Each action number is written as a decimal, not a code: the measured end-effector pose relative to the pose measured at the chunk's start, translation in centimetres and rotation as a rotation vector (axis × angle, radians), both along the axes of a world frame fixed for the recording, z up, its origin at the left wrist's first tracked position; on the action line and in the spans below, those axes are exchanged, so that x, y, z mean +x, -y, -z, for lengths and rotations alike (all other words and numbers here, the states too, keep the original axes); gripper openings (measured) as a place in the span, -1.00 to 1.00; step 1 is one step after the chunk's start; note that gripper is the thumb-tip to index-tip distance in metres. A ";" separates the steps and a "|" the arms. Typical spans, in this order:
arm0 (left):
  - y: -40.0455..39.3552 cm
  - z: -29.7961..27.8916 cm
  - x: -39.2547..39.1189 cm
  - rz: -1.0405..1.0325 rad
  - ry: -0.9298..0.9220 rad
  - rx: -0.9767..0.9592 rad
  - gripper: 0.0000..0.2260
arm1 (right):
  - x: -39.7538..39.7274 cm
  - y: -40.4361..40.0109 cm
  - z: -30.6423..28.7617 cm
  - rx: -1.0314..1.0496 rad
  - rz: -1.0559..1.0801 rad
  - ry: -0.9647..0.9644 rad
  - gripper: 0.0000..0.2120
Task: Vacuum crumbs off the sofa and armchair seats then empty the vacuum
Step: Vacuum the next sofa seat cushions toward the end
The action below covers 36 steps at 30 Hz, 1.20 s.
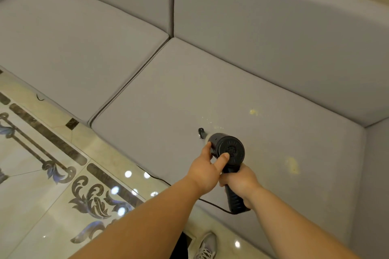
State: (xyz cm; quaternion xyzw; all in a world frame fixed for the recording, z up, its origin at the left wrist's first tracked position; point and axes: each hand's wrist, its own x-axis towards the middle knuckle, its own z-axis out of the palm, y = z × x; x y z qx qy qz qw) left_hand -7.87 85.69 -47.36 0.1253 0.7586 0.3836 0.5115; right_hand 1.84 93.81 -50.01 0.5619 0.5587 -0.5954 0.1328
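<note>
Handheld vacuum (pixel 228 149): centre-right of frame, nozzle on grey sofa seat (pixel 168 94). Right hand (pixel 240 185) fingers clenched round handle; left hand (pixel 205 169) grasping body. Crumbs (pixel 292 165) remaining right of nozzle. Progress: early; armchair and emptying judged outstanding.

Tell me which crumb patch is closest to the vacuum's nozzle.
The small scatter just beyond the nozzle. The clump lies farther back; the smear sits off to the right.
</note>
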 end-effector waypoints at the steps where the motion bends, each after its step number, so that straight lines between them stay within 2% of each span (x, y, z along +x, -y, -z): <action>1: 0.4 0.0 0.9 -0.008 0.002 0.004 -0.33 | 0.8 0.3 0.0 0.001 -0.004 -0.003 -0.69; 14: 3.2 -0.2 5.6 -0.105 -0.053 0.042 -0.35 | 5.0 2.8 -0.8 0.040 -0.057 -0.070 -0.65; 27: 2.0 0.5 7.6 0.005 0.021 0.063 -0.34 | 7.8 2.6 0.0 0.149 0.011 -0.001 -0.69; 36: 0.9 -0.4 3.5 -0.061 -0.070 0.086 -0.37 | 3.0 1.3 0.0 0.128 0.019 -0.119 -0.66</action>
